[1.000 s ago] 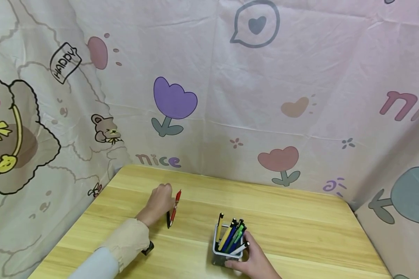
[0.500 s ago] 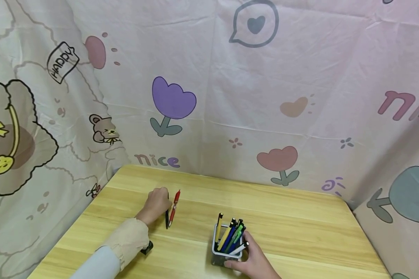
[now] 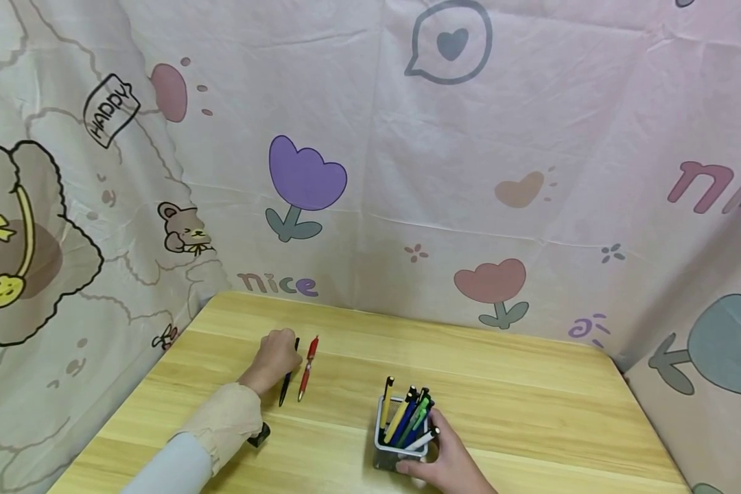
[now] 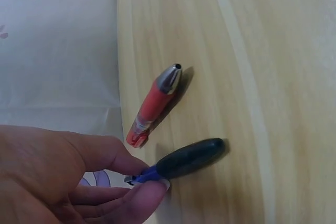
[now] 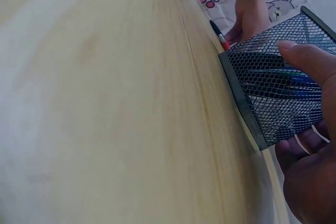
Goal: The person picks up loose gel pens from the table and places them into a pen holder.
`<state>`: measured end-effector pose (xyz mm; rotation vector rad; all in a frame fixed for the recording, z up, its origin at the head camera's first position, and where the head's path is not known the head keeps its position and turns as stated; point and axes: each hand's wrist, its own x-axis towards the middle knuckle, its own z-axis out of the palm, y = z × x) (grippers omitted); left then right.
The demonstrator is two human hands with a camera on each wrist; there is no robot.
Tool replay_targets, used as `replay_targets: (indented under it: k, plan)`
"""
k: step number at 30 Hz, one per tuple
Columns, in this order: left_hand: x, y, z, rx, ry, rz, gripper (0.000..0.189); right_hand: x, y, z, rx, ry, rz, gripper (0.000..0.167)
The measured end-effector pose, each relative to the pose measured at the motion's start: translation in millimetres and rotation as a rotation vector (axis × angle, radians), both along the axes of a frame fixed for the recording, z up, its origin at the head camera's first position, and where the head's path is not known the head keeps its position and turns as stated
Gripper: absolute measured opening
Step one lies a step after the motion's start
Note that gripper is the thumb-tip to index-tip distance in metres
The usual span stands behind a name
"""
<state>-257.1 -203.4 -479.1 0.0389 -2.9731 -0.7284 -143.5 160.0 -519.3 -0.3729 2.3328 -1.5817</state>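
Note:
My left hand (image 3: 273, 358) is at the left of the table, pinching a dark pen with blue on its barrel (image 4: 189, 159) between thumb and forefinger. The pen's dark end points toward the near side and lies close to the tabletop. Just right of it lies a red pen (image 3: 309, 368) with a silver tip, apart from the fingers. Near the front, my right hand (image 3: 447, 456) grips the side of a metal mesh pen holder (image 3: 401, 456). Yellow, blue, green and white pens (image 3: 412, 417) stand in the holder; their lower parts show dimly through the mesh in the right wrist view.
A small black object (image 3: 260, 435) shows beside the left cuff, mostly hidden by it. The wood-grain table (image 3: 531, 398) meets a printed cloth backdrop (image 3: 383, 171) at its back and sides.
My left hand has shifted slightly left. The dark pen's near end has swung left, away from the red pen, which stays put. My right hand and the holder have not visibly moved.

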Motion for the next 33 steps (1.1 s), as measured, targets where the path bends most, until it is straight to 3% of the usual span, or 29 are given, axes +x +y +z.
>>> replay_targets:
  k: [10,15,19,23,26,30,33]
  plan:
    - [6.4,-1.1,7.6,0.020,0.002,-0.031,0.052,-0.4,0,-0.1,-0.048,-0.015,0.011,0.097]
    - [11.8,1.0,14.5,0.023,0.050,-0.046,0.049,0.3,0,0.5,-0.046,-0.012,0.010,0.098]
    - [16.1,7.6,21.8,0.022,0.114,-0.057,0.038,0.0,0,-0.4,-0.051,-0.008,0.012,0.098]
    - [22.3,20.4,30.0,0.099,0.131,-0.074,0.014,-0.4,0,-2.3,-0.043,-0.010,0.008,0.098]
    - [27.2,30.4,37.1,0.123,0.198,-0.099,0.012,-0.4,-1,-2.6,-0.037,-0.012,0.004,0.098]
    - [34.3,44.7,48.9,0.093,0.340,-0.139,0.016,-0.6,-2,-2.4,-0.031,-0.010,0.001,0.098]
    - [41.9,55.7,57.8,0.132,0.395,-0.184,0.015,-0.3,-1,-3.0,-0.036,-0.007,0.006,0.098]
